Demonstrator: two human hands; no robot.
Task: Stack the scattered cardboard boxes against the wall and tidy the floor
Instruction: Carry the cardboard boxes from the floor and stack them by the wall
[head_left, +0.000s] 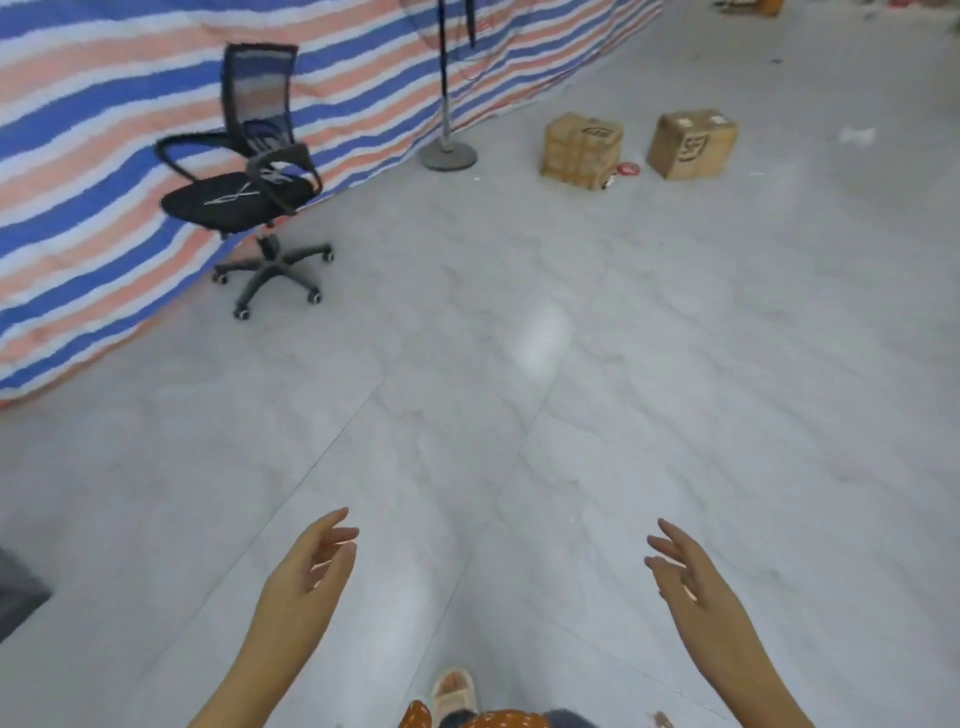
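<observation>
While both hands hang empty, left hand (306, 571), right hand (693, 582), "SF"-printed box (693, 143).

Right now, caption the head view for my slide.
Open hands reach toward two boxes beyond a chair.

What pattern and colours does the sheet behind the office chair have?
The sheet has blue, white and orange-pink stripes, seen in the head view.
</observation>
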